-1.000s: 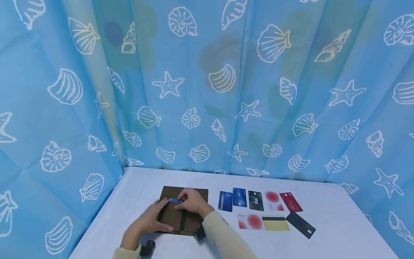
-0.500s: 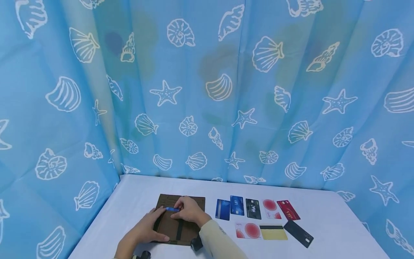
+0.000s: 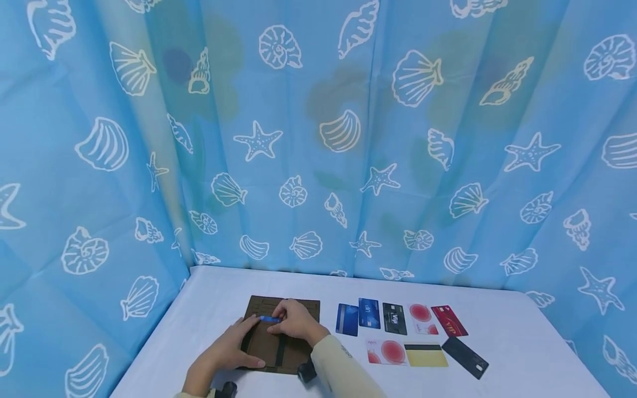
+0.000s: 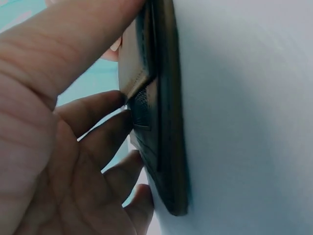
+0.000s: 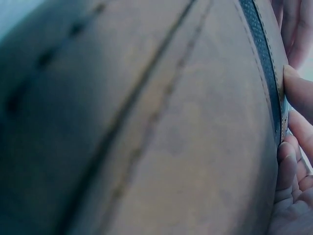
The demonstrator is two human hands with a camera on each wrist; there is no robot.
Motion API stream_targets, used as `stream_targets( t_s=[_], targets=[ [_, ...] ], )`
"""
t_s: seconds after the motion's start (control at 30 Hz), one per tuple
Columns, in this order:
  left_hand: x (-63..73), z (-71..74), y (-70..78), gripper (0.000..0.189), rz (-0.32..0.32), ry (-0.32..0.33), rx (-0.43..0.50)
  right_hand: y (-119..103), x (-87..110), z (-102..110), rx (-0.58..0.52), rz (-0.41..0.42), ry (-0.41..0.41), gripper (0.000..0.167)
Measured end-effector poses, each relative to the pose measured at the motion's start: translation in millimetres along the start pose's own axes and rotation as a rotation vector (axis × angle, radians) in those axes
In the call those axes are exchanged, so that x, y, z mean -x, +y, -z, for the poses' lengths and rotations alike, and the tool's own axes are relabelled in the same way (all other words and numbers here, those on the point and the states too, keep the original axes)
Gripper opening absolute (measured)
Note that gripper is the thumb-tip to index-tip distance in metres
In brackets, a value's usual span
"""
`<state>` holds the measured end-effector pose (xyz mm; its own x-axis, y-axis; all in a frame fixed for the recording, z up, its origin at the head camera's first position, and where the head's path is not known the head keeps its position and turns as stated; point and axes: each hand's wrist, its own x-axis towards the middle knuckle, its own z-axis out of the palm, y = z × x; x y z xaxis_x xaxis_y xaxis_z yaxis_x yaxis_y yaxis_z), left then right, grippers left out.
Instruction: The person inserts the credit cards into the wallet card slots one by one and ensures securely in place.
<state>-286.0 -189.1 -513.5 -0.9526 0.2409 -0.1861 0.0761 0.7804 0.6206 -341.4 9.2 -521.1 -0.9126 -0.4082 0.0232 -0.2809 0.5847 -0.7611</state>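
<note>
An opened brown leather wallet [image 3: 264, 345] lies on the white table, a dark strip running down its middle. My right hand [image 3: 297, 321] pinches a blue card [image 3: 269, 319] at the wallet's pocket; only a narrow strip of the card shows. My left hand [image 3: 226, 347] is spread along the wallet's left side, index fingertip beside the card and thumb low on the leather. In the left wrist view its fingertips touch the edge of the wallet [image 4: 168, 122], where a pocket gapes a little. The right wrist view is mostly filled by stitched leather [image 5: 195, 137], with fingertips at its far edge.
Right of the wallet several cards lie in two rows: blue cards [image 3: 369, 313], a black VIP card [image 3: 395, 319], a red VIP card [image 3: 449, 320], a gold card [image 3: 426, 356] and a plain black card [image 3: 465, 356]. A blue shell-print curtain [image 3: 318, 166] surrounds the table.
The head view tilts and shifts slightly. Both hands keep nearly the same places on the wallet, and the blue card still shows as a narrow strip.
</note>
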Motion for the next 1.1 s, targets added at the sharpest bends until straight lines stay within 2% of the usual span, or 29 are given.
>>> stream_targets(
  t_s=[0.33,0.6,0.77,0.97,1.1],
  targets=[
    [3.4,1.0,2.6,0.103,-0.021,0.017,0.004,-3.5,-0.6,4.4,0.06,0.005,-0.032,0.025],
    [1.7,-0.5,2.4,0.104,0.004,0.012,-0.033,-4.9,1.6,17.8,0.012,0.042,-0.069,0.029],
    [-0.8,0.1,2.8,0.104,0.006,0.017,-0.025,-3.6,4.5,29.7,0.0,0.05,-0.049,0.03],
    [3.7,-3.8,1.7,0.104,0.011,0.001,-0.014,1.5,11.9,39.2,-0.011,0.019,-0.054,0.03],
    [3.2,-1.2,4.6,0.102,0.0,0.026,-0.01,4.6,12.5,51.0,-0.001,0.017,-0.027,0.032]
  ],
)
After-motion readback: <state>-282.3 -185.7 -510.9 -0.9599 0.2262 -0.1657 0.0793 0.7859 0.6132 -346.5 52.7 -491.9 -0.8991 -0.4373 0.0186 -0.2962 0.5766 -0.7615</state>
